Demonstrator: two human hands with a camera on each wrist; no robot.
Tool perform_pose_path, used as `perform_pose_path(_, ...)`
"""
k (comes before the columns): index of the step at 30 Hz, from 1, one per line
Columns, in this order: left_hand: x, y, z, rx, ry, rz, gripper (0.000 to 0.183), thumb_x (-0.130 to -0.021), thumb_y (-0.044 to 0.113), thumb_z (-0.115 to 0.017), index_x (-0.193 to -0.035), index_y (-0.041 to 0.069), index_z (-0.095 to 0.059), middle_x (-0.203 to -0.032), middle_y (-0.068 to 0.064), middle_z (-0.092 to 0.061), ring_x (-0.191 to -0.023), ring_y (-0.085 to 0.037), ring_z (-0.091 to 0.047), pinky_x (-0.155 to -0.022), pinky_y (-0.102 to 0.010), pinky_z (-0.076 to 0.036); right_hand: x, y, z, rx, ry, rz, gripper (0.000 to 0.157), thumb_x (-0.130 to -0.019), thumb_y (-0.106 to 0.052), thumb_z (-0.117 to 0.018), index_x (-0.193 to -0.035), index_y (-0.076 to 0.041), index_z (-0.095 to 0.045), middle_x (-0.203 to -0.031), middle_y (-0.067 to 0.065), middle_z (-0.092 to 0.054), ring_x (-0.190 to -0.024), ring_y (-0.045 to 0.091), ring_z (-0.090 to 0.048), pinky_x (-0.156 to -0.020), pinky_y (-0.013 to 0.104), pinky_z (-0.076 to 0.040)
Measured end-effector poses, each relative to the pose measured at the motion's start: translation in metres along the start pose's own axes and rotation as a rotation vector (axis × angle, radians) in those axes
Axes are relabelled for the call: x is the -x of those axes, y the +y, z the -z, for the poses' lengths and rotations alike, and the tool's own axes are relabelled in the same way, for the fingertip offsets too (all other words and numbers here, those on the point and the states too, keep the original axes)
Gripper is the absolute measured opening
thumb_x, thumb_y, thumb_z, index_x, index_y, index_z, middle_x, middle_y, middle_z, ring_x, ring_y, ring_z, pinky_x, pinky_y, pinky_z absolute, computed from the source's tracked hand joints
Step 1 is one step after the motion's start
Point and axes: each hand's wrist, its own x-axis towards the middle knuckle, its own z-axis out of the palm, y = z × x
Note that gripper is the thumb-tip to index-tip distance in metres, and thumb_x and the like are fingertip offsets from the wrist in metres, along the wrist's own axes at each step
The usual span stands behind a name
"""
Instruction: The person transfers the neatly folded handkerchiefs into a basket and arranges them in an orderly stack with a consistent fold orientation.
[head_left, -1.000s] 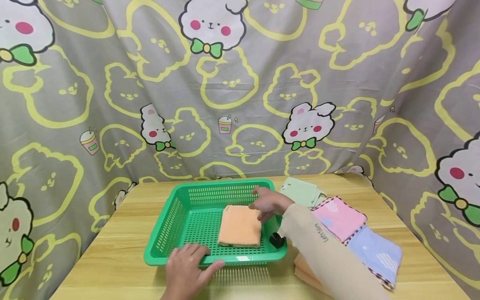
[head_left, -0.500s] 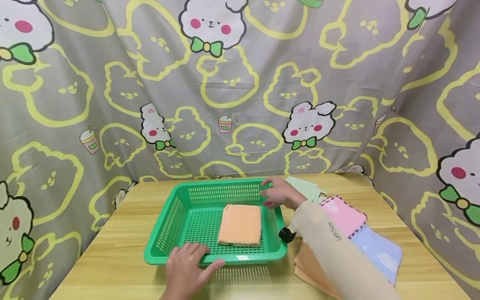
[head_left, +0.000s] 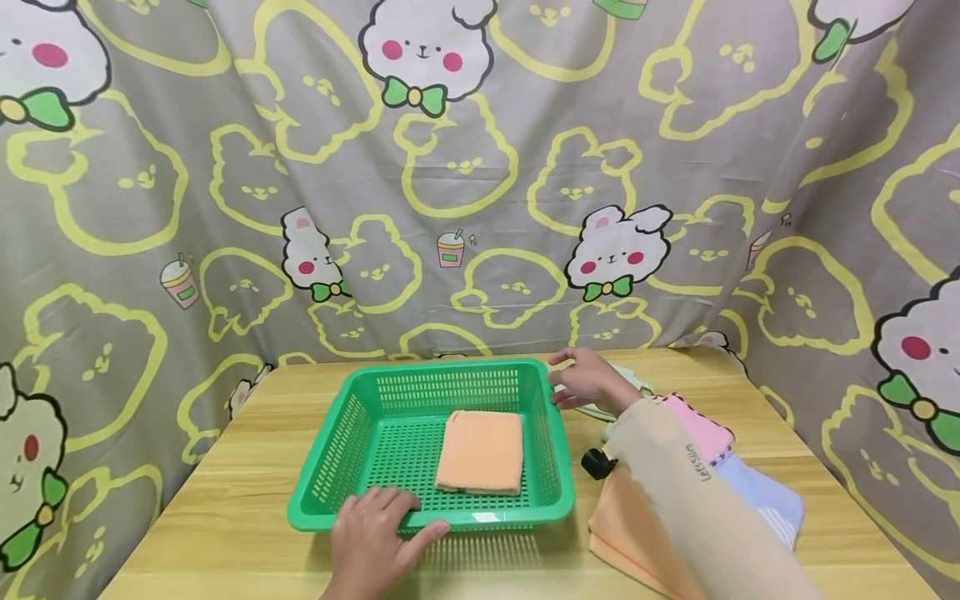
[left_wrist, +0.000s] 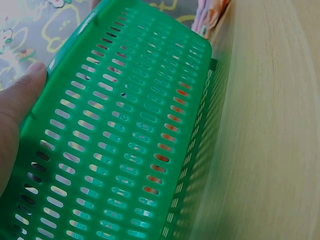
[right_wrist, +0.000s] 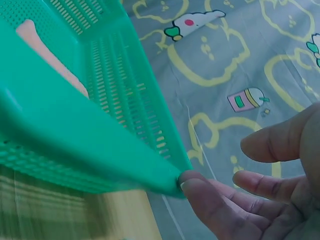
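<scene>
Basket, green (head_left: 491, 515), one: plastic, rectangular, slotted walls, upright on a wood-grain table (head_left: 225, 517).

Folded orange cloth (head_left: 480, 452), one: lies flat inside the basket, on its floor, in the right half.

Left hand (head_left: 375, 533): clamped on the near rim of the basket, left of its middle, fingers hooked over to the inside and thumb outside.

Right hand (head_left: 588, 382): at the basket's far right corner, thumb and fingers apart with nothing gripped; in the right wrist view a fingertip meets the rim at the corner, though whether it presses there cannot be told.

Sleeve, beige (head_left: 697, 492), one: on the right arm, dark lettering along it; a small black object (head_left: 597, 463) sits at the wrist.

Cloths right of the basket, four: a second orange cloth (head_left: 630, 533), nearest the front, partly hidden by the sleeve; a blue cloth (head_left: 761, 496) with a striped white patch; a pink cloth (head_left: 701, 427) with dark-checked edging, beyond the blue; a pale green cloth (head_left: 633, 379), farthest back, partly behind the right hand.

Curtain, grey (head_left: 480, 300): yellow outlined animals, white rabbits with green bows, drink cups; hangs behind the table.
</scene>
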Motion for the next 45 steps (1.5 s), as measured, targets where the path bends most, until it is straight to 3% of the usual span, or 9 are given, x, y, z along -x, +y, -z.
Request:
perform_pose_path(6, 0.001, -0.001, -0.001, -0.001, 0.0, 0.006, 0.048, -0.077, 0.073, -0.061, -0.07, 0.025, -0.065, -0.072, 0.012, -0.064, -0.069, -0.012, -0.062, -0.059, -0.031, -0.041, -0.002, 0.01, 0.011, -0.016, 0.012, 0.004, 0.046, -0.097, -0.01, -0.055, -0.138, 0.002, -0.04, -0.123, 0.028, -0.05, -0.085, 0.034, -0.067, -0.071, 0.04, -0.056)
perform_pose_path(16, 0.0, 0.001, 0.0, -0.017, -0.018, 0.021, 0.048, -0.076, 0.073, -0.062, -0.07, 0.025, -0.065, -0.071, 0.013, -0.063, -0.067, -0.011, -0.061, -0.058, -0.03, -0.039, 0.0, 0.026, 0.028, -0.045, 0.044, -0.008, 0.044, -0.098, -0.01, -0.055, -0.135, 0.006, -0.038, -0.12, 0.025, -0.053, -0.086, 0.031, -0.068, -0.077, 0.042, -0.055)
perform_pose_path(25, 0.0, 0.002, 0.001, -0.014, -0.012, 0.014, 0.048, -0.076, 0.072, -0.062, -0.07, 0.025, -0.065, -0.071, 0.012, -0.063, -0.066, -0.011, -0.06, -0.058, -0.03, -0.039, -0.001, 0.042, 0.041, -0.031, 0.061, -0.014, 0.046, -0.099, -0.011, -0.051, -0.137, 0.009, -0.034, -0.131, 0.036, -0.044, -0.097, 0.039, -0.065, -0.075, 0.038, -0.055)
perform_pose_path(35, 0.001, 0.003, 0.004, -0.006, -0.028, 0.026, 0.048, -0.077, 0.072, -0.062, -0.071, 0.024, -0.065, -0.073, 0.012, -0.064, -0.068, -0.011, -0.061, -0.059, -0.029, -0.039, 0.002, 0.052, 0.053, -0.047, 0.071, -0.025, 0.05, -0.099, -0.013, -0.05, -0.139, 0.01, -0.031, -0.135, 0.038, -0.04, -0.083, 0.022, -0.067, -0.077, 0.037, -0.055)
perform_pose_path(45, 0.001, 0.001, 0.001, 0.005, 0.011, -0.019, 0.055, -0.083, 0.075, -0.052, -0.072, 0.023, -0.066, -0.073, 0.011, -0.065, -0.067, -0.013, -0.061, -0.058, -0.03, -0.039, 0.015, 0.069, 0.072, -0.011, 0.088, -0.054, 0.052, -0.1, -0.016, -0.05, -0.139, 0.011, -0.029, -0.134, 0.037, -0.04, -0.088, 0.028, -0.067, -0.079, 0.043, -0.054)
